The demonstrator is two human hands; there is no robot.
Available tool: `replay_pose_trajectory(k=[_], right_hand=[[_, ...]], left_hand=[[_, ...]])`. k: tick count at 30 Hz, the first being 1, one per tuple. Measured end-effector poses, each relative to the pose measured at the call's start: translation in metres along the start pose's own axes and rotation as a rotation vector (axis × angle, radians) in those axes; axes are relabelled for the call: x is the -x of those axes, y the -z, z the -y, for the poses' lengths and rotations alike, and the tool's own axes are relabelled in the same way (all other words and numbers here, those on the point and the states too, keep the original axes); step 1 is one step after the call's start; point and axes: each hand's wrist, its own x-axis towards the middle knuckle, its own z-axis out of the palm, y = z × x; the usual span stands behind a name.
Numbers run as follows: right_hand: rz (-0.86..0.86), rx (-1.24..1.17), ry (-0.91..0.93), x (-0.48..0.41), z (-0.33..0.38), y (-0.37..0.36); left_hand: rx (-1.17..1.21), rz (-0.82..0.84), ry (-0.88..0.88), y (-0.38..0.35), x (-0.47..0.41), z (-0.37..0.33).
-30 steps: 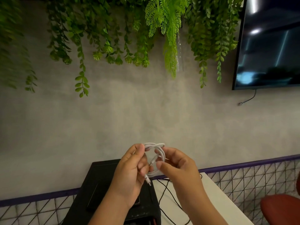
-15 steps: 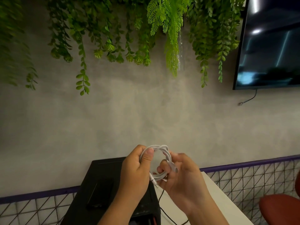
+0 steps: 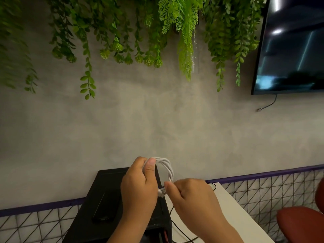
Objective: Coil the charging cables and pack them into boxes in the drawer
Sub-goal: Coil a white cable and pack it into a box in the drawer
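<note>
The cable (image 3: 168,168) is white and thin, wound into a small ring of several loops bunched side by side. The ring stands roughly upright in the air, its open face turned to the side. The left hand (image 3: 138,187) grips its upper left arc under the thumb, and the right hand (image 3: 192,196) pinches the lower right arc. Its plugs (image 3: 160,192) stick out at the bottom, between the two hands.

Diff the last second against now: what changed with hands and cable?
Left hand shifted its grip: thumb moved from the side of the white cable coil to its top. Right hand slid down to pinch the coil's bottom, near the plug ends. Coil turned more edge-on. Unchanged: both hands hold it above the black cabinet.
</note>
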Motion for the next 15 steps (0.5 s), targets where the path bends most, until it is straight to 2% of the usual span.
replay_pose_trajectory(k=[4, 8, 10, 13, 15], right_hand=[[0.041, -0.042, 0.033, 0.002, -0.011, -0.002], [-0.028, -0.317, -0.086, 0.003, -0.025, -0.013], [-0.073, -0.501, -0.175, 0.001, -0.034, -0.019], [0.035, -0.879, -0.346, 0.002, -0.051, -0.029], [0.076, -0.917, -0.395, 0.006, -0.062, -0.037]], left_hand=[[0.048, 0.033, 0.138, -0.002, 0.002, 0.001], [0.278, 0.121, 0.327, -0.001, 0.006, -0.005], [0.428, 0.166, 0.498, -0.004, 0.013, -0.003], [0.627, 0.246, 0.775, -0.010, 0.033, 0.006], [0.721, 0.265, 0.908, -0.012, 0.046, 0.014]])
